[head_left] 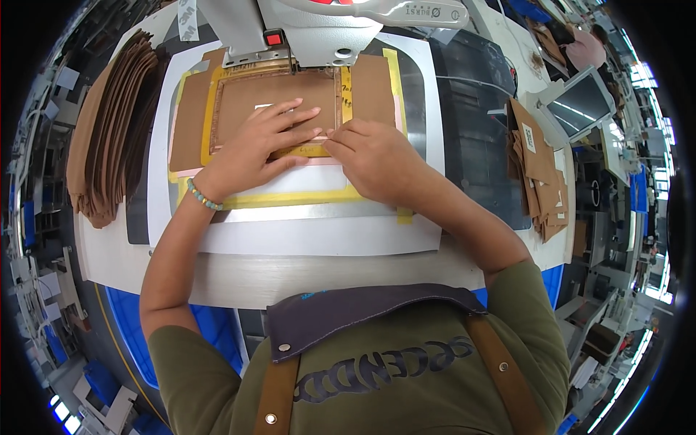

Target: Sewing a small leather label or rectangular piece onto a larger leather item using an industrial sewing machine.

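Note:
My left hand (250, 151) lies with fingers spread over a brown fabric panel (243, 98). Under and around it is a rectangular template frame (214, 109) edged with yellow tape. At the frame's lower right corner, my right hand (375, 158) has its fingers curled together, the tips touching the frame's edge near my left fingertips. Whatever may be between them is hidden. A small white label (262, 106) shows partly behind my left fingers. The head of an industrial sewing machine (308, 36) stands just beyond the panel, its needle area over the frame's far edge.
A white sheet (290, 238) with yellow tape strips lies beneath the panel. To the left hangs a thick stack of brown fabric pieces (109, 138). Further brown pieces (538, 167) lie at the right, near a tilted screen (580, 105). Blue bins (134, 326) stand below the table.

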The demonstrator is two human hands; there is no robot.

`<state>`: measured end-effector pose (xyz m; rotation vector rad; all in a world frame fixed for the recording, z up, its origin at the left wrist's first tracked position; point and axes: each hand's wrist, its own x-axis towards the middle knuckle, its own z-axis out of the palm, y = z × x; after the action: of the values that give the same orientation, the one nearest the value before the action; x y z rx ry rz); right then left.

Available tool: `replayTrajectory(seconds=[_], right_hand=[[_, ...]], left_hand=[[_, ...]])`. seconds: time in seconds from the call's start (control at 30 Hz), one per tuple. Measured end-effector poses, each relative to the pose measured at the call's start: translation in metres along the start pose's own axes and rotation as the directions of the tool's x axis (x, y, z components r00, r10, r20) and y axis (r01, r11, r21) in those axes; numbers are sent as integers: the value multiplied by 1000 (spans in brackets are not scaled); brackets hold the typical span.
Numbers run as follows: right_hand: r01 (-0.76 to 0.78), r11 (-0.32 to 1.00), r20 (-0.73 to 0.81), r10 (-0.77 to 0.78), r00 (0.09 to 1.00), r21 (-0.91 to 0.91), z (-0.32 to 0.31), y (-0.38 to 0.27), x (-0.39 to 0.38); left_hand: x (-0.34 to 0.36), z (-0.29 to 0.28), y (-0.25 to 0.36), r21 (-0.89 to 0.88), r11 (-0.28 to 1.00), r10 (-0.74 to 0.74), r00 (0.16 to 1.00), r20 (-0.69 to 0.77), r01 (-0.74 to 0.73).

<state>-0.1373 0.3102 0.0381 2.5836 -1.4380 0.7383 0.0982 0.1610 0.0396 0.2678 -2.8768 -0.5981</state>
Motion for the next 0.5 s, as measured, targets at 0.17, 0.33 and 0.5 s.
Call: replayTrajectory(seconds=[0.17,0.33,0.5], right_hand=[[-8,1000,11,8,1000,5,0,4,1],[-12,1000,-15,12,1000,-14,4,7,1],[-57,997,-21,56,998,-47,7,12,2]], left_hand=[[5,-1,-4,24,1000,7,1000,4,-7],[12,-4,-9,41,999,27,1000,14,-28],[23,-4,-18,65,997,36,999,-23,-35]])
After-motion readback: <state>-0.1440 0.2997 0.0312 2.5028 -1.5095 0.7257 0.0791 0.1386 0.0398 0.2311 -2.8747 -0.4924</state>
